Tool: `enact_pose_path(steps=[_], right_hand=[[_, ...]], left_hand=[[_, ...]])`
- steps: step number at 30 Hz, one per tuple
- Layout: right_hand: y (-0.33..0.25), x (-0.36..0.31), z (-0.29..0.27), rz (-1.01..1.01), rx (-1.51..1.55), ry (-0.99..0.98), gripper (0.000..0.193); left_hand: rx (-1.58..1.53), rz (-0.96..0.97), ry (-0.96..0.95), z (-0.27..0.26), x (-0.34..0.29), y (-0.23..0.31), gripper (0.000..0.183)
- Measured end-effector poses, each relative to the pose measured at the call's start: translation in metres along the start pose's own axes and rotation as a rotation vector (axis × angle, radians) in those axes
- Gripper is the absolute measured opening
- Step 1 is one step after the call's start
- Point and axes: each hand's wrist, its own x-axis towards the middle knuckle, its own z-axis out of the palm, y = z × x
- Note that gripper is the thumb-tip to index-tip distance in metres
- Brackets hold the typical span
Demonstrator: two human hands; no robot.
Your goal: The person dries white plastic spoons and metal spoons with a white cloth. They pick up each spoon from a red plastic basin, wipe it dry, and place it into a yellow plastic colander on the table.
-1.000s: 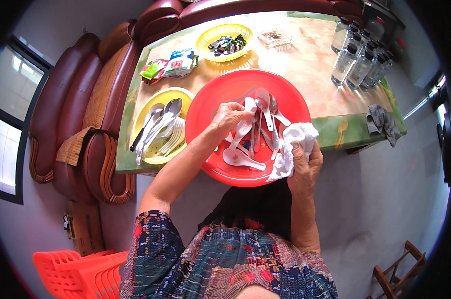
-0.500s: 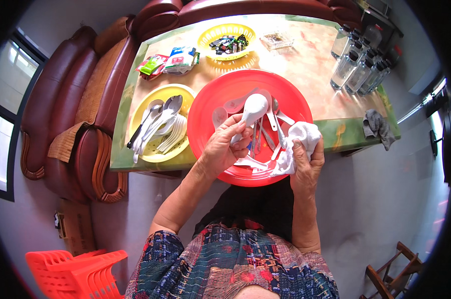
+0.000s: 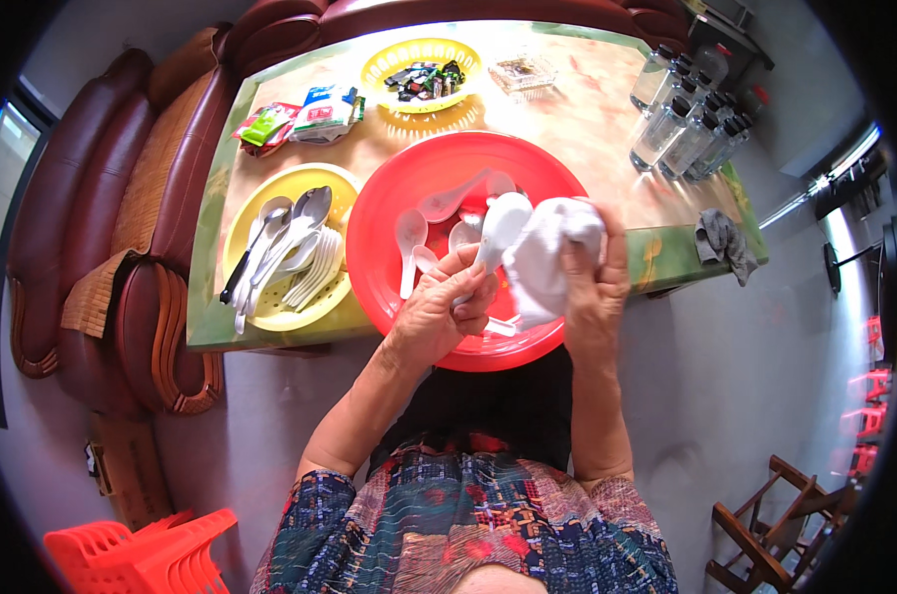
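Observation:
Over a wide red basin (image 3: pixel 369 198), my left hand (image 3: pixel 447 305) grips a white soup spoon (image 3: pixel 505 220) by its handle, the bowl pointing up and away from me. A bunched white cloth (image 3: pixel 543 265) is in my right hand (image 3: pixel 597 282), held up beside the spoon's bowl; its edge comes right next to the spoon, and I cannot tell whether they touch. Below in the basin lie several more white spoons (image 3: pixel 411 233), partly hidden by my hands and the cloth. To the left, a yellow perforated tray (image 3: pixel 342 188) holds metal and white spoons (image 3: pixel 288 247).
A yellow basket (image 3: pixel 377 64) of small dark packets stands at the far side, beside colourful packages (image 3: pixel 325 114) and a clear glass dish (image 3: pixel 523 72). Several dark-capped bottles (image 3: pixel 661 132) crowd the right. A grey cloth (image 3: pixel 726 243) hangs over the table edge.
My right hand has raised the white cloth from the basin's near right side to the spoon's bowl. My left hand still holds the spoon. The whole view has shifted slightly.

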Motion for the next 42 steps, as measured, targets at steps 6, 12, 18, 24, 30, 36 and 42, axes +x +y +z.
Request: enact_pose_path(steps=[6,12,18,24,30,36,42], right_hand=[[0.011,-0.007,0.03,-0.579,-0.685,-0.066,0.042],[0.014,0.021,0.022,-0.578,-0.676,-0.064,0.034],[0.01,0.037,0.015,-0.363,-0.561,-0.157,0.029],[0.016,0.001,0.021,-0.711,-0.956,-0.21,0.035],[0.009,0.034,0.014,-0.285,-0.428,-0.096,0.022],[0.006,0.04,-0.002,0.115,0.154,-0.214,0.023],[0.005,0.041,0.009,0.091,0.012,-0.2,0.022]], left_hand=[[0.085,0.115,0.108,0.018,0.0,-0.005,0.024],[0.107,0.107,0.05,0.011,-0.001,-0.011,0.024],[0.228,0.117,0.07,0.017,-0.001,-0.006,0.024],[0.337,0.224,0.154,0.008,0.003,-0.016,0.028],[0.543,0.197,0.131,0.021,-0.003,-0.008,0.028],[0.408,0.23,0.087,0.021,0.002,-0.003,0.033],[0.894,0.454,0.218,0.027,0.011,0.0,0.039]])
